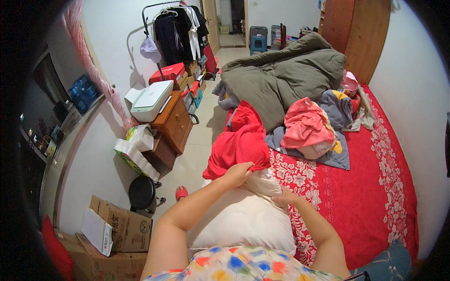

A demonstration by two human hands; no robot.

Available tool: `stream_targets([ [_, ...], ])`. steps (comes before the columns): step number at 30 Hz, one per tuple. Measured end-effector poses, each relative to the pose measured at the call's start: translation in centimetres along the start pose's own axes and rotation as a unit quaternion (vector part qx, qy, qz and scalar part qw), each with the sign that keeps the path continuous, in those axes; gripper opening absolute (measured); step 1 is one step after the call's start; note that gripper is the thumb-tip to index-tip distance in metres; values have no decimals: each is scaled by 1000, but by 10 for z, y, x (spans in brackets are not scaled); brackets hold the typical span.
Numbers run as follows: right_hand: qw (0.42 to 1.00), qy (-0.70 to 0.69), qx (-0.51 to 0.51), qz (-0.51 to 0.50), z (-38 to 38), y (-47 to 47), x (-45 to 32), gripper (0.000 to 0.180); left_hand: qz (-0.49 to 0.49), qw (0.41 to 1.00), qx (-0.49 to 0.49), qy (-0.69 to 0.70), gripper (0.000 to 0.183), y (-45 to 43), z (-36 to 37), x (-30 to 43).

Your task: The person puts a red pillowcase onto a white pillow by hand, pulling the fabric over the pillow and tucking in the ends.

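A red pillowcase covers the far part of a white pillow, and my left hand grips its near edge. On the right, my right hand holds the corner of the white pillow below the red fabric. Another white pillow lies beneath, against my body. Farther right rests a bundle with a pink cover on a grey cloth. Behind these, a dark green quilt is heaped on the bed.
The red floral bedsheet spreads to the right wall. To the left are a wooden cabinet with a white printer, a black round stool and cardboard boxes. A clothes rack stands farther back.
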State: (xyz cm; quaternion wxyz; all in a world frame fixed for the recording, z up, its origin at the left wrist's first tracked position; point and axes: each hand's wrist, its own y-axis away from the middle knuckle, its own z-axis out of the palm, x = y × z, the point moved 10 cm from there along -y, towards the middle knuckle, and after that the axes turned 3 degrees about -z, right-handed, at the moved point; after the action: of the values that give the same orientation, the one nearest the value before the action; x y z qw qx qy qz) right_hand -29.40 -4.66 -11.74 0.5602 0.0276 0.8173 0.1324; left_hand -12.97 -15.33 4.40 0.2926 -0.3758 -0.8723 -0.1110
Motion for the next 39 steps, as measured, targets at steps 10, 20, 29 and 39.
stream_targets([
  [10, 955, -152, 254, -23, -61, -21, -21, 52, -8, 971, -235, -34, 79, 41, 63, 17],
  [20, 917, -237, 164, -275, -151, -30, -263, 38, 7, 988, 29, 154, 102, -5, -35, 104],
  [29, 964, 88, 160, -194, -183, -21, -385, 30, 75, 879, 59, 467, 97, -36, -68, 149],
  [39, 954, 266, 112, -81, -3, -92, -283, 78, -197, 759, -1, 621, 102, 39, -44, 6],
])
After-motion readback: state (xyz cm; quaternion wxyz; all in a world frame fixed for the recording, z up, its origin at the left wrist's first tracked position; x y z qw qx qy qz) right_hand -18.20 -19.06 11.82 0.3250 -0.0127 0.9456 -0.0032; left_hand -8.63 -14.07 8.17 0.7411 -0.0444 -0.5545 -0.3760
